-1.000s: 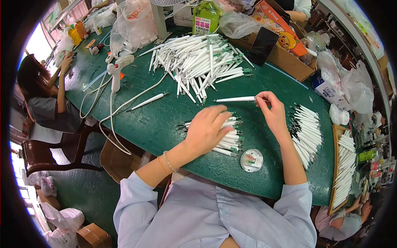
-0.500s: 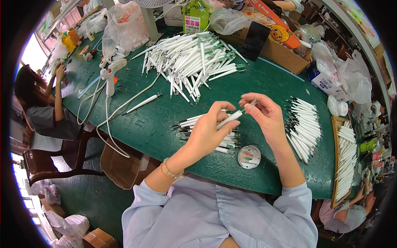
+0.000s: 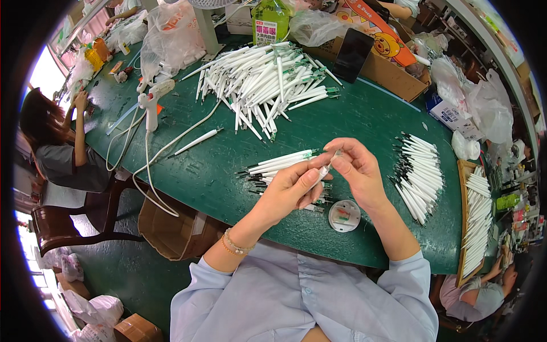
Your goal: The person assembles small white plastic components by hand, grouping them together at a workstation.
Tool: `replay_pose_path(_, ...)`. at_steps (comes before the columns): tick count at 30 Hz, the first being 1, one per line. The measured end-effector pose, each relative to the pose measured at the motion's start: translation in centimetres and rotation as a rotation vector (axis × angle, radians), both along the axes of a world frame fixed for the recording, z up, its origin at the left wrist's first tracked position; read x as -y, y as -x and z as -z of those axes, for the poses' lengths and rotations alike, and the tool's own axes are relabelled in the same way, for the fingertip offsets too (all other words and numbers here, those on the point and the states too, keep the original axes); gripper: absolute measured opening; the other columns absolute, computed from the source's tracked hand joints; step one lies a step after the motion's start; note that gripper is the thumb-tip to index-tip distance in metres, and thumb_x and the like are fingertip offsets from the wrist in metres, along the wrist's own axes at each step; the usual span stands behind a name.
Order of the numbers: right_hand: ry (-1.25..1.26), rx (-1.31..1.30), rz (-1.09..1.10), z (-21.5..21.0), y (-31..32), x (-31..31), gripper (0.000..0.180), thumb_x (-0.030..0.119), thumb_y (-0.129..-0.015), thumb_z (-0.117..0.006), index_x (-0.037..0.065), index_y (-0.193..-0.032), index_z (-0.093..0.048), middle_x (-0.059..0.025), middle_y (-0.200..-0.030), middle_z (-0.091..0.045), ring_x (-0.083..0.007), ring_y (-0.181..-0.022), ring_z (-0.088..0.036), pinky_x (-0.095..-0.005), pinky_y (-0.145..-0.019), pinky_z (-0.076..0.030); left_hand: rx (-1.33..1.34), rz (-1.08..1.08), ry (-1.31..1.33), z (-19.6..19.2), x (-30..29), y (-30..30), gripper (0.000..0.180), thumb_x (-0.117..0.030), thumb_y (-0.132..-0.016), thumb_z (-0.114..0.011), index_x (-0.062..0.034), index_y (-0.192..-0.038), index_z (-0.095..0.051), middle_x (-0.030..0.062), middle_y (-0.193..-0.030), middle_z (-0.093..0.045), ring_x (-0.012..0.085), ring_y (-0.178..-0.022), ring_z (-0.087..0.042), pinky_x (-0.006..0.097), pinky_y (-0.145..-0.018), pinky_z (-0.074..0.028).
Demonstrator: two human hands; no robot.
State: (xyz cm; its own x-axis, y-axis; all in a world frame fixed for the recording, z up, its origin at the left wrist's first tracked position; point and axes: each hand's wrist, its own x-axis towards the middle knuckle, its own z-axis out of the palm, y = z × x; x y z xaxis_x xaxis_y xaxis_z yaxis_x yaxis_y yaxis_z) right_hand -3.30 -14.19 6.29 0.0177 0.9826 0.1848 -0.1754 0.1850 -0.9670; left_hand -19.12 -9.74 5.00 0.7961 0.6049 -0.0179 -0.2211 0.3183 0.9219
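My left hand (image 3: 292, 187) is closed around a white pen-like stick (image 3: 323, 171), whose tip pokes out between thumb and fingers. Against that tip my right hand (image 3: 360, 171) pinches a small clear piece (image 3: 338, 154), partly hidden by the fingers. Below and behind the left hand lies a small pile of white sticks (image 3: 283, 162) with dark tips and some green ends. A round white dish (image 3: 344, 223) with a little reddish and green matter inside sits just below my right hand. To the right, more dark-tipped white sticks (image 3: 421, 174) lie in a fanned row.
A large heap of white sticks (image 3: 262, 80) covers the table's far middle. Left of it are a white glue gun (image 3: 151, 105) with a looping cord and one loose stick (image 3: 195, 142). A phone (image 3: 352, 54) leans on a cardboard box. A wooden tray (image 3: 462, 228) of sticks stands at right.
My hands have come together, the right one moving slightly left and down. The stick's tip now meets the right fingertips, and the left fingers have closed further around it.
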Motion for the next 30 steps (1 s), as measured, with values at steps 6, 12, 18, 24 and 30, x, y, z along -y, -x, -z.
replay_pose_path(6,0.019,-0.030,-0.051,0.2,0.0,0.1,0.021,0.008,-0.085,-0.050,0.002,-0.105,-0.050,-0.0001,-0.078,-0.054,-0.0049,-0.070,-0.048,-0.0187,-0.063,-0.040,0.065,0.076,0.086,1.4,0.1,0.0,0.043,-0.034,-0.091,-0.036,-0.0013,-0.119,-0.044,-0.0011,-0.063,-0.046,0.0011,-0.046,-0.034,0.015,-0.040,-0.024)
replay_pose_path(12,0.024,-0.024,-0.023,0.2,0.1,0.1,0.021,0.007,-0.085,-0.050,0.002,-0.105,-0.050,-0.0013,-0.079,-0.055,-0.0050,-0.068,-0.048,-0.0190,-0.061,-0.040,0.058,0.004,0.118,1.2,0.7,-0.3,0.045,-0.034,-0.091,-0.036,0.0005,-0.119,-0.043,-0.0011,-0.063,-0.047,0.0010,-0.046,-0.035,0.014,-0.040,-0.024)
replay_pose_path(18,0.005,0.027,-0.027,0.5,0.0,-0.1,0.020,0.006,-0.085,-0.050,0.002,-0.104,-0.051,-0.0018,-0.081,-0.055,-0.0044,-0.067,-0.048,-0.0183,-0.060,-0.041,0.083,0.014,0.139,1.4,0.7,-0.2,0.044,-0.032,-0.092,-0.036,-0.0046,-0.126,-0.037,0.0002,-0.066,-0.047,0.0014,-0.047,-0.033,0.014,-0.041,-0.025)
replay_pose_path(24,-0.039,0.059,-0.022,0.7,0.0,-0.1,0.020,0.006,-0.085,-0.050,0.003,-0.105,-0.051,-0.0021,-0.085,-0.057,-0.0040,-0.068,-0.048,-0.0183,-0.061,-0.042,0.042,-0.016,0.097,1.0,0.8,-0.3,0.044,-0.031,-0.092,-0.036,-0.0043,-0.126,-0.036,0.0007,-0.067,-0.047,0.0019,-0.047,-0.032,0.015,-0.041,-0.025)
replay_pose_path(30,-0.052,0.042,-0.046,1.1,0.0,-0.2,0.020,0.007,-0.085,-0.049,0.003,-0.104,-0.052,-0.0037,-0.090,-0.058,-0.0040,-0.070,-0.050,-0.0185,-0.062,-0.043,0.050,-0.008,0.101,1.1,0.9,-0.4,0.045,-0.032,-0.092,-0.036,-0.0025,-0.126,-0.036,0.0008,-0.066,-0.047,0.0022,-0.047,-0.032,0.015,-0.042,-0.025)
